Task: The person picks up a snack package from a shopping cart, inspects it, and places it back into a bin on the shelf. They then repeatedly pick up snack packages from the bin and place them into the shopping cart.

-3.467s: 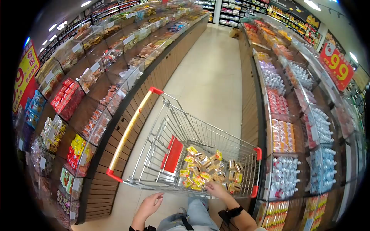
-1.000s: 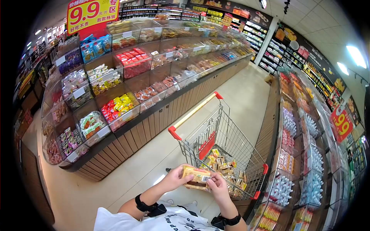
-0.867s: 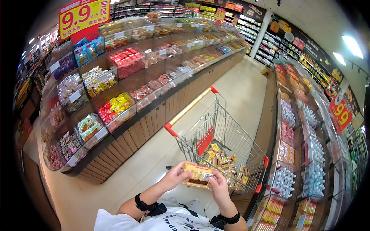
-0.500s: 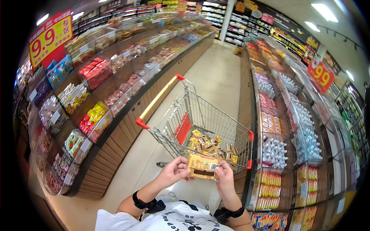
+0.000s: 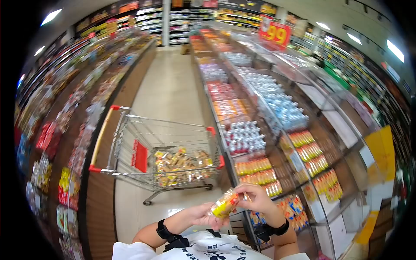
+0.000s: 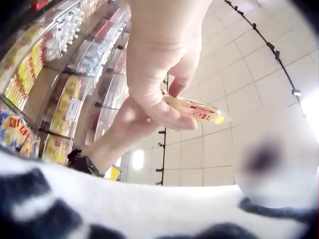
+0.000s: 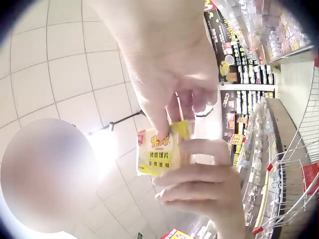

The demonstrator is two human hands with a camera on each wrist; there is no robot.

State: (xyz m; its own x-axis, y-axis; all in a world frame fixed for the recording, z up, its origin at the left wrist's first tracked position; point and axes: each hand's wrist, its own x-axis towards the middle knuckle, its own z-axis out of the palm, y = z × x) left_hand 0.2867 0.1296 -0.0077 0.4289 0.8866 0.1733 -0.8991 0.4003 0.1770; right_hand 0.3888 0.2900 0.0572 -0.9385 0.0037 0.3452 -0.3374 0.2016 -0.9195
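Your L hand (image 5: 207,216) & R hand (image 5: 258,199) both pinch bun-slice snack pkt (image 5: 224,204), above shirt (image 5: 193,251), apart from shopping cart (image 5: 139,156). Step: prob. label check; next likely needs 1 hand freed, other gripping.

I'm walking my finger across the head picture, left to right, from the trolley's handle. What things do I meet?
Yellow handle, red panel, pile of packets, held packet, right hand, then the yellow sheet.
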